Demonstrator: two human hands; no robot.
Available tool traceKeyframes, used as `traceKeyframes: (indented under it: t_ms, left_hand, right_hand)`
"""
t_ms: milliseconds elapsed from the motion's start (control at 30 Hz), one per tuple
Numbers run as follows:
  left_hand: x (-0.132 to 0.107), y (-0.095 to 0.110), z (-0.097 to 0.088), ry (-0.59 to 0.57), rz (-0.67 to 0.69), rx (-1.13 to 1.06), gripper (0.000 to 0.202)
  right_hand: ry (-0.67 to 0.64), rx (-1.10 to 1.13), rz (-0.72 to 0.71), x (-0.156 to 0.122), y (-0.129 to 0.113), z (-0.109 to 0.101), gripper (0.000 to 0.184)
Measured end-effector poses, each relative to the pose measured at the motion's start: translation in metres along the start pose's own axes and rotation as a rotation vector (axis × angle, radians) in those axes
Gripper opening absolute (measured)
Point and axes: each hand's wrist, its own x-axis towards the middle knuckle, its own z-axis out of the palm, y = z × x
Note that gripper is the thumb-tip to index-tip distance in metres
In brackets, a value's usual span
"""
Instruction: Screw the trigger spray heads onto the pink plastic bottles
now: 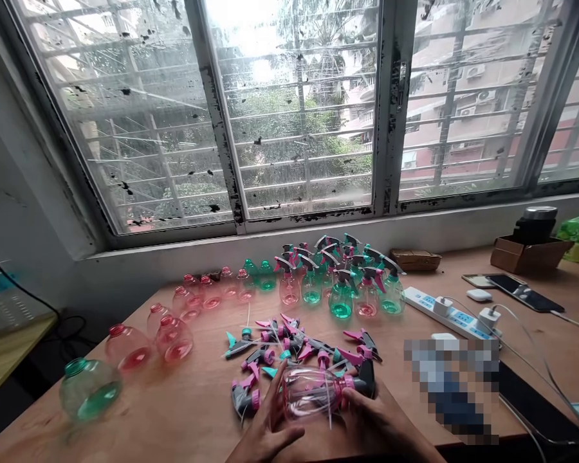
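Note:
A clear pink spray bottle (pixel 306 393) lies sideways between my hands near the table's front edge. My left hand (pixel 269 421) holds its base end, thumb below and fingers behind. At the other end, my right hand (pixel 374 411) is closed around the pink collar and the dark spray head (pixel 365 379). Whether the collar is threaded tight cannot be seen. Just beyond my hands lies a pile of loose trigger spray heads (pixel 294 337), grey with pink or teal parts. One pink and grey spray head (pixel 245 397) rests by my left fingers.
Open pink bottles (pixel 174 337) and a green bottle (pixel 91 389) stand along the left. Bottles fitted with spray heads (pixel 341 299) cluster at the back by the window. To the right are a power strip (pixel 451 314), cables, phones (pixel 540 402) and a cardboard box (pixel 525 254).

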Motion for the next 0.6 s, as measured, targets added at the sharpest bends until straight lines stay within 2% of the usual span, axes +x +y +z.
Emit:
traceKeyframes:
  t_ms: [100,267,500,600]
  left_hand:
    - [0.0,-0.006,-0.003,0.015,-0.021,-0.008,0.115]
    - [0.003,-0.017,-0.01,-0.015,-0.072,-0.073,0.107]
    - [0.001,-0.006,-0.003,-0.011,-0.008,-0.022,0.111]
    - [0.0,-0.011,-0.006,0.016,-0.014,-0.017,0.117]
  right_hand:
    - [-0.001,0.016,0.011,-0.001,-0.001,0.001,0.054]
    - [-0.032,-0.013,0.005,0.0,0.002,-0.001,0.052]
    - [0.012,-0.008,-0.038,0.001,0.001,-0.001,0.051]
    - [-0.006,-0.033,-0.01,0.0,0.0,-0.001,0.054]
